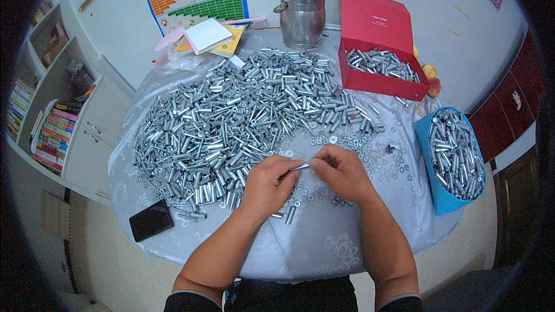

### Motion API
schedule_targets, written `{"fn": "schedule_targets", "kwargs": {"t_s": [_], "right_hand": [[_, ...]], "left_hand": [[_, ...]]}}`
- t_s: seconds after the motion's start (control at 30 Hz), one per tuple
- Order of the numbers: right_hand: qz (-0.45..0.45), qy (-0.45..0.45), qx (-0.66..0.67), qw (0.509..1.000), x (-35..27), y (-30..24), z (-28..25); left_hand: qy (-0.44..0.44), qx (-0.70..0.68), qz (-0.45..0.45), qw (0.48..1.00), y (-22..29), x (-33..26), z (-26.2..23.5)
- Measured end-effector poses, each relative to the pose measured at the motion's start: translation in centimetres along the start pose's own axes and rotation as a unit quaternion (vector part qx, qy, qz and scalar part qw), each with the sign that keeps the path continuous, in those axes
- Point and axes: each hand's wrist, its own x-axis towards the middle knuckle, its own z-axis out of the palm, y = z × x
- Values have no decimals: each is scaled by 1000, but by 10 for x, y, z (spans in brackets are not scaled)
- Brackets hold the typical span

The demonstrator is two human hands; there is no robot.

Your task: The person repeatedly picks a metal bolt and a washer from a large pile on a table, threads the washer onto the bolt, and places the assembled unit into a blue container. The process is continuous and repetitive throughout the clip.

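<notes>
Close to the near side of the pile, my left hand (269, 184) is closed, pinching a small silver metal tube (302, 167) between thumb and fingers. At the tube's right end are the bent, closed fingers of my right hand (342, 169); whatever they pinch is hidden. A large heap of silver metal tubes and bolts (231, 115) spreads across the table beyond and left of my hands. Small ring washers (352, 140) lie scattered just past my right hand. A few loose tubes (290, 215) rest below my left hand.
Metal pieces fill a red lidded box (381, 83) at the back right and a blue bin (430, 164) at the right edge. A black phone (151, 221) lies front left. Notebooks (208, 37) and a steel pot (303, 17) stand at the back of the cloth-covered table (324, 248).
</notes>
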Motion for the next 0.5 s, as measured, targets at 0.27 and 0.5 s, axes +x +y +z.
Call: {"fn": "schedule_targets", "kwargs": {"t_s": [0.27,0.5], "right_hand": [[0,-33,78,996,1,4,-3],[-38,-27,192,980,-3,-6,-3]], "left_hand": [[-1,-45,-41,998,2,-1,0],[-2,-323,-207,924,-4,0,5]]}}
